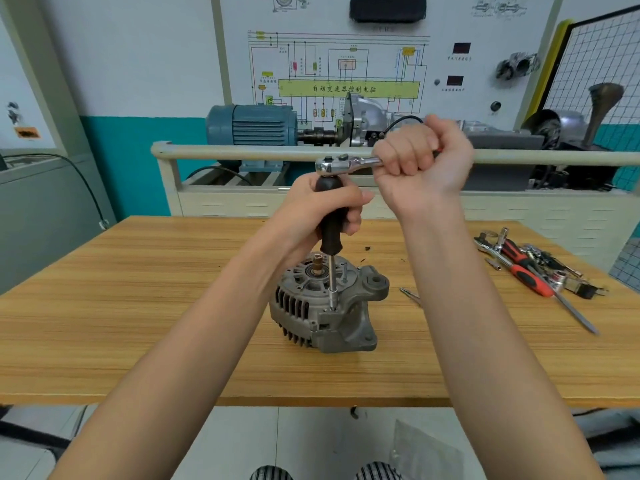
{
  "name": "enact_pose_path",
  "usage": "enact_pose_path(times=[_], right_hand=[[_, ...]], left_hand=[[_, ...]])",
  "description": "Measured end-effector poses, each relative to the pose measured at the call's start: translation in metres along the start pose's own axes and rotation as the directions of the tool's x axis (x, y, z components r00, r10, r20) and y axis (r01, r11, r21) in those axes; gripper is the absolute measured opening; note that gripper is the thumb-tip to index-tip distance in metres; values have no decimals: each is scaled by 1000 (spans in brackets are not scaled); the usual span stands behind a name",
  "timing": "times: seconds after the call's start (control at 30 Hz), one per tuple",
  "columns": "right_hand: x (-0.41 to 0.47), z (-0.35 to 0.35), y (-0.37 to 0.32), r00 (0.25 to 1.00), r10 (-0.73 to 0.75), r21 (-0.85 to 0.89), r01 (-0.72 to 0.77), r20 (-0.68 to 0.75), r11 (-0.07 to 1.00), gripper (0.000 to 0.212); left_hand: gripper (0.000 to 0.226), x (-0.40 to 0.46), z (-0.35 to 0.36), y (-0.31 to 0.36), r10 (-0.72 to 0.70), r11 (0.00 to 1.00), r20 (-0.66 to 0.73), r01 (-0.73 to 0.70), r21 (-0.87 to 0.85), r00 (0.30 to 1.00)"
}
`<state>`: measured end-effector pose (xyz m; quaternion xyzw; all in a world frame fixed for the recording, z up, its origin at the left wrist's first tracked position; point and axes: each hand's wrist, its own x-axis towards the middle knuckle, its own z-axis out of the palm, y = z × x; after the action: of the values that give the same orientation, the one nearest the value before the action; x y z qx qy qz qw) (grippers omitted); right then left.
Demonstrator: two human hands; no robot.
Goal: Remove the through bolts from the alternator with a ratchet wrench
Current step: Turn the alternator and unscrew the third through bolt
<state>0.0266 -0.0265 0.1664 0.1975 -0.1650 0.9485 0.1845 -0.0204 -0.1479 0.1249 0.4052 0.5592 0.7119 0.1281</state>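
Note:
A grey alternator (pixel 325 306) stands on the wooden table (pixel 138 306), shaft end up. A black-handled extension driver (pixel 330 220) rises upright from it, its thin shaft and socket (pixel 333 299) seated on a bolt at the housing's near rim. My left hand (pixel 318 206) grips the black handle. On top of the handle sits the chrome head of the ratchet wrench (pixel 341 165), lying level and pointing right. My right hand (pixel 420 157) grips the ratchet's handle, which is mostly hidden in my fist. Another through bolt (pixel 345 273) sticks up from the housing.
Loose tools lie at the table's right: a red-handled screwdriver (pixel 530 275), a second ratchet (pixel 488 242), sockets and bits (pixel 561 275). A small metal pin (pixel 410 295) lies right of the alternator. Behind the table stands a training bench with a blue motor (pixel 252 124) and a rail (pixel 242 154).

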Motion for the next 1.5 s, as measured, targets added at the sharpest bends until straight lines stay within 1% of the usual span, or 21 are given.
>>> enact_pose_path(times=[0.07,0.17,0.27,0.33,0.4,0.47,0.53,0.6,0.63,0.7,0.8,0.87,0.97,1.03,1.13,1.23,1.3,1.33,1.4,1.43,1.5], right_hand=[[13,-6,3,989,139,113,-134,-41,985,58],[19,-9,7,985,167,164,-156,-51,974,58],[4,-2,7,1000,14,78,-13,-10,997,54],[-13,2,13,985,-162,-45,165,63,985,52],[-31,7,26,895,-388,-169,426,218,889,47],[-46,9,41,681,-606,-270,726,412,632,37],[-56,9,53,499,-648,-350,866,575,357,28],[-58,7,56,463,-630,-371,885,624,282,25],[-56,7,53,484,-629,-348,875,609,336,26],[-49,7,42,598,-595,-249,786,537,565,32],[-34,3,18,863,-401,-180,467,307,866,49],[-19,-2,6,967,-203,-73,216,153,974,50],[3,-9,2,999,40,131,-44,30,990,47],[13,-13,2,995,102,204,-98,-10,974,51],[10,-13,2,999,34,167,-28,-35,986,54],[-10,-7,4,987,-160,37,158,34,987,54],[-26,0,13,928,-333,-129,355,169,926,52],[-35,3,20,866,-430,-204,483,256,852,47],[-49,6,34,669,-605,-288,738,431,611,33],[-53,7,40,581,-640,-306,812,503,497,30],[-58,7,47,518,-639,-322,855,568,406,29]], left_hand=[[29,1,2,1,-3,1000,13,3,-9,1000],[51,2,9,-2,-41,999,-30,40,-26,999],[59,3,11,-3,-72,997,-127,67,-39,989],[54,4,14,-2,-74,997,-210,72,-16,975],[48,5,20,-1,-81,996,-281,90,19,956],[42,7,27,-1,-64,992,-352,97,78,934],[36,7,31,0,-30,985,-380,92,146,924],[35,7,31,-1,-16,983,-377,83,164,926],[37,6,29,-3,-16,984,-372,80,157,928],[38,4,22,-4,-20,991,-298,59,121,954],[33,1,12,-2,14,998,-116,-6,63,993],[23,1,7,-1,38,999,-38,-38,-6,999],[32,2,8,-1,-4,1000,53,5,-4,999],[47,3,12,-1,-46,999,32,45,19,998],[59,6,16,-3,-74,997,-103,76,16,992],[51,9,22,-4,-81,996,-250,89,22,965],[46,11,28,-4,-77,994,-351,100,47,933],[45,11,31,-5,-65,993,-391,99,66,918],[43,11,36,-6,-12,990,-444,72,119,896],[44,11,38,-7,24,988,-464,49,145,886],[45,10,39,-9,74,985,-493,15,175,867]])
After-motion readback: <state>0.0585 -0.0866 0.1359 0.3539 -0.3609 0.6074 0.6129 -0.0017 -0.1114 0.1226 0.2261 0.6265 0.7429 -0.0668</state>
